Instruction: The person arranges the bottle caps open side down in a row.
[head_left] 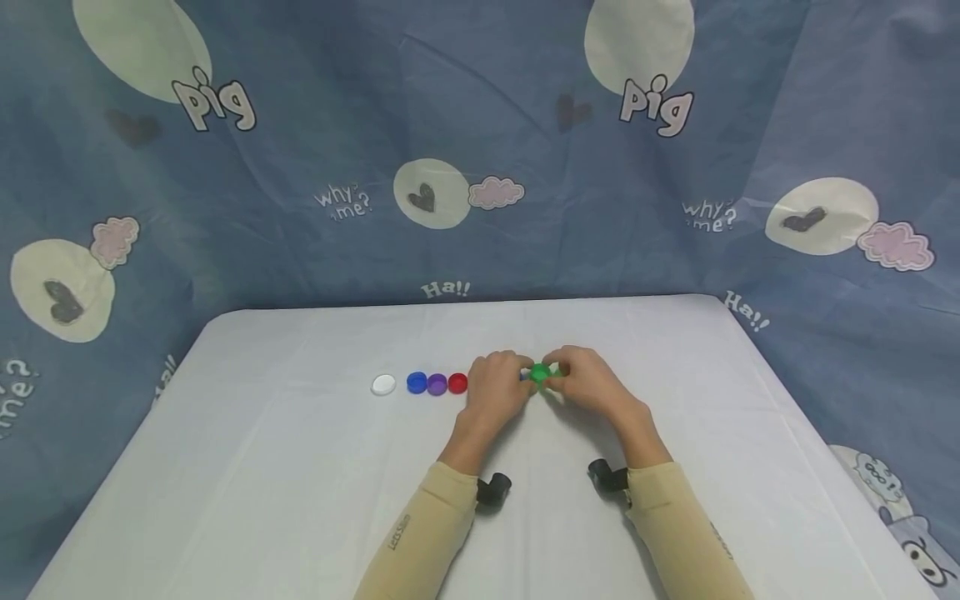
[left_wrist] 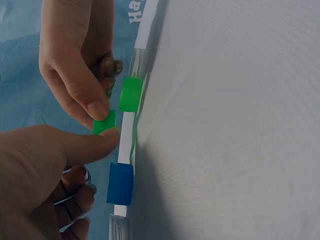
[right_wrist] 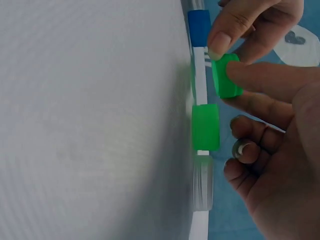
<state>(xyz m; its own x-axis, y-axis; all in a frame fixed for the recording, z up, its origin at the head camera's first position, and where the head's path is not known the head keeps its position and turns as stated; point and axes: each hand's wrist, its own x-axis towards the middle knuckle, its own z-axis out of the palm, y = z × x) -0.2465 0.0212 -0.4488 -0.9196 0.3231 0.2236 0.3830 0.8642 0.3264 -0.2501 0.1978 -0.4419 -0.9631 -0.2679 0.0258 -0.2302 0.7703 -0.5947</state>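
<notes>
A round green plastic cap (head_left: 540, 372) is held just above the table between both hands. My left hand (head_left: 498, 387) pinches its left side with thumb and fingers, while my right hand (head_left: 588, 380) pinches the right side. The left wrist view shows both thumbs against this held cap (left_wrist: 103, 123). Beneath it on the table, a second green cap (right_wrist: 206, 127) stands in a row between a blue cap (right_wrist: 199, 28) and a clear cap (right_wrist: 203, 183). My left hand partly hides this row in the head view.
To the left of my left hand lie a red cap (head_left: 457, 383), a purple cap (head_left: 437, 384), a blue cap (head_left: 417, 382) and, set apart, a white or clear cap (head_left: 383, 385). The white-covered table (head_left: 247, 467) ends at a blue printed cloth (head_left: 480, 108).
</notes>
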